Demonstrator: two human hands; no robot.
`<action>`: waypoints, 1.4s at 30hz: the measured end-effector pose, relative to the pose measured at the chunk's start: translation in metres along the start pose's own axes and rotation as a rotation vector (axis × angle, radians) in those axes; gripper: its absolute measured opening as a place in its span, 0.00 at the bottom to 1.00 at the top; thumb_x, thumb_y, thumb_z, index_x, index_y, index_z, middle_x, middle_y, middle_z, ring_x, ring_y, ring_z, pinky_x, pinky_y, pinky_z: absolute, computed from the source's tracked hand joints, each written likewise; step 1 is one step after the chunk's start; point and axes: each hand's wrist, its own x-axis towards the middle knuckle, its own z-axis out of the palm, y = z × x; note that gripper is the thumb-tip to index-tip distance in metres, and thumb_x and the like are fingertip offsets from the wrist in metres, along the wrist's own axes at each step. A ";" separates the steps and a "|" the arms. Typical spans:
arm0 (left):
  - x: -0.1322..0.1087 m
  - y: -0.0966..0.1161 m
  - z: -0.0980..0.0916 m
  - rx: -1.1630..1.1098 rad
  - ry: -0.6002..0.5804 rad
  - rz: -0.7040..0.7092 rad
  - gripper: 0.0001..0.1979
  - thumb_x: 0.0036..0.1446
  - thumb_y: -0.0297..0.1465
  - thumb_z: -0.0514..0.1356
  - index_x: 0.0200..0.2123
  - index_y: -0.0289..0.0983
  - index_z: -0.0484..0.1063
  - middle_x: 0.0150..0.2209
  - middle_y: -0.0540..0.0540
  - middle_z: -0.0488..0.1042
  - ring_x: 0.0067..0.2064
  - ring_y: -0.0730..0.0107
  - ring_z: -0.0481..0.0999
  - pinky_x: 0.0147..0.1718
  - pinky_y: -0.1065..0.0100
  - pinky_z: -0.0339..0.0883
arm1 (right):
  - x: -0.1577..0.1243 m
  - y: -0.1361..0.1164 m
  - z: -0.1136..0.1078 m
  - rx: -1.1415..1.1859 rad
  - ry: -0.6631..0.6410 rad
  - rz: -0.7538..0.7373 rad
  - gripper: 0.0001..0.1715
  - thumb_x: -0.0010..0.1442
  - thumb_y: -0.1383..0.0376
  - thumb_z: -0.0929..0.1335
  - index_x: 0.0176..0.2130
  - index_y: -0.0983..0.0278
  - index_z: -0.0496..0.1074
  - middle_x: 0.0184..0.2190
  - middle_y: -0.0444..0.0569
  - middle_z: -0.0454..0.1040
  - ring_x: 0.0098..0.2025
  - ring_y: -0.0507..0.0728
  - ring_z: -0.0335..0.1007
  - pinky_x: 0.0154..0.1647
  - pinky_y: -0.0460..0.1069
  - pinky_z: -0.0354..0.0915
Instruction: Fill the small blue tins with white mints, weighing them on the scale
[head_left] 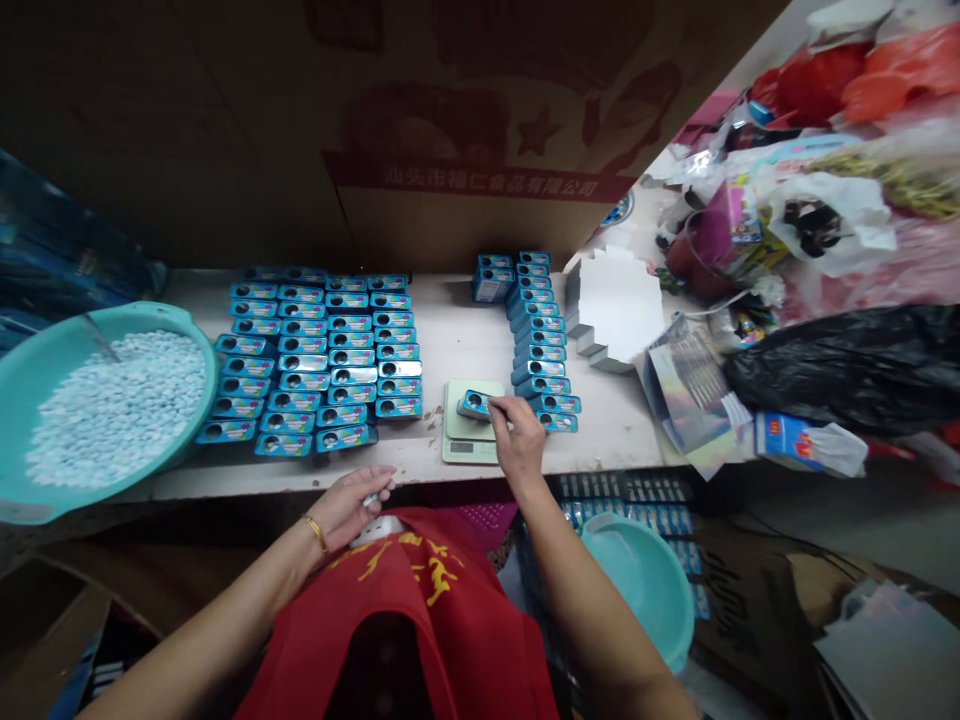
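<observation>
My right hand (517,436) pinches a small blue tin (474,405) at its right end, and the tin rests on a pale green digital scale (466,449). My left hand (349,507), wearing a gold bangle, hangs at the table's front edge. Its curled fingers hold a small white piece (370,499), probably a candy. Many blue tins with round windows stand in tight rows (315,360) left of the scale, and a double column (538,340) stands to its right. A teal basin (75,335) heaped with white candies sits at the far left.
A white table (450,340) backs onto a printed cardboard wall (480,190). Folded white card (615,310) and a black plastic bag (847,365) lie to the right. Below the table edge stand another teal basin (637,590) and trays of tins (622,500).
</observation>
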 end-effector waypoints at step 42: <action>-0.008 -0.006 -0.010 0.046 -0.011 -0.040 0.10 0.43 0.24 0.62 0.32 0.32 0.70 0.26 0.47 0.70 0.24 0.82 0.67 0.16 0.82 0.57 | -0.035 0.010 0.010 -0.193 -0.033 0.114 0.14 0.56 0.62 0.60 0.38 0.65 0.70 0.34 0.51 0.73 0.35 0.54 0.68 0.38 0.47 0.61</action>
